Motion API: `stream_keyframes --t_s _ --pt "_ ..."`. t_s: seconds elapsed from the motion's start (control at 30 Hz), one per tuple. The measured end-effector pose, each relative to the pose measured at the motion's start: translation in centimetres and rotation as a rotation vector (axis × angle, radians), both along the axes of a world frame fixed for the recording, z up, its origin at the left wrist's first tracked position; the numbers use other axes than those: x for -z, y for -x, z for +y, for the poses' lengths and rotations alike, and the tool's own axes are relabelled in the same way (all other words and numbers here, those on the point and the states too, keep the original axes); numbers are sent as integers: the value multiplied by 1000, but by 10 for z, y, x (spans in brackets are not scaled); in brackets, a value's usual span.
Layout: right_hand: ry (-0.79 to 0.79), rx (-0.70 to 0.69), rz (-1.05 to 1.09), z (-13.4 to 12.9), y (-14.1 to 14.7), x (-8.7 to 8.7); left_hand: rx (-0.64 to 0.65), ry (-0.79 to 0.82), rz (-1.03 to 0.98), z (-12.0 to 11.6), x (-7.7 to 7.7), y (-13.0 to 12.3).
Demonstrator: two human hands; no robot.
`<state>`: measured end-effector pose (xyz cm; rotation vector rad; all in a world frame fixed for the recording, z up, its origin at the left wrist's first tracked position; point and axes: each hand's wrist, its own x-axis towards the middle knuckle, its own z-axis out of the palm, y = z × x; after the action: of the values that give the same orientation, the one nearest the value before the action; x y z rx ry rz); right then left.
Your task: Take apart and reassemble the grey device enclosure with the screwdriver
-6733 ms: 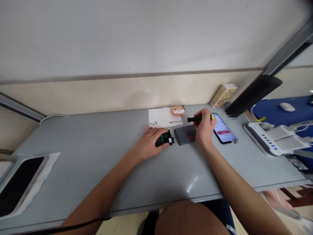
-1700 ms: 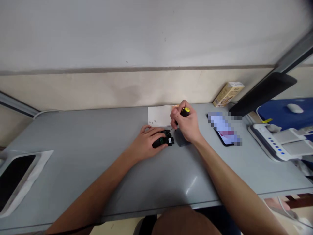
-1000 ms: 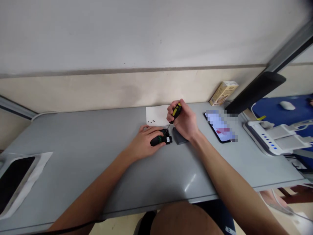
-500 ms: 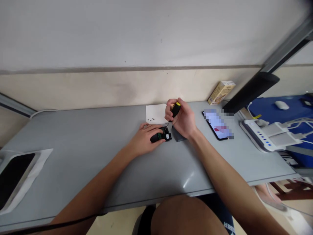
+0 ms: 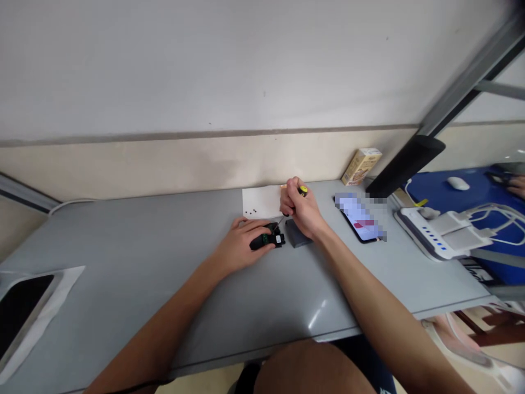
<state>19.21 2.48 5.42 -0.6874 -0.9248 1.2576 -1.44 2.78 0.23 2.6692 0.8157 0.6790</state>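
My left hand (image 5: 241, 244) holds a small black device (image 5: 268, 239) against the grey desk, its fingers along both sides. A bit of green circuit board shows in the device, and a white label sits at its right end. My right hand (image 5: 301, 207) is closed round a screwdriver (image 5: 302, 191) with a black handle and yellow end. The thin shaft slants down-left to the device; I cannot tell what the tip touches. Behind them lies a white sheet of paper (image 5: 262, 200) with several tiny dark pieces, perhaps screws, on it. A dark grey flat object (image 5: 296, 236) lies under my right wrist.
A phone (image 5: 359, 219) with its screen lit lies to the right. Past it are a white power strip (image 5: 430, 232) with chargers, a carton (image 5: 361, 166) and a black padded post (image 5: 404, 167). A dark tablet-like thing (image 5: 22, 309) lies at the far left on white paper.
My right hand has turned on the screwdriver, and its fingers now wrap more closely round the handle. My left hand still holds the device. The view has tilted up slightly.
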Motion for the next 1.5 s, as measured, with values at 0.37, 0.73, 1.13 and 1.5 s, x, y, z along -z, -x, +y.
stream_keyframes --t_s 0.37,0.73,1.13,1.5 --pt "110 -46 220 1 -2 1 7 -45 14 -1 -2 -2" --pt "48 -96 139 1 -3 -1 5 -49 37 -1 -4 -1" --pt "-150 268 -408 -1 -4 9 13 -56 52 -2 -6 -1" --pt "-158 608 -492 6 -27 11 31 -45 83 -2 -9 3"
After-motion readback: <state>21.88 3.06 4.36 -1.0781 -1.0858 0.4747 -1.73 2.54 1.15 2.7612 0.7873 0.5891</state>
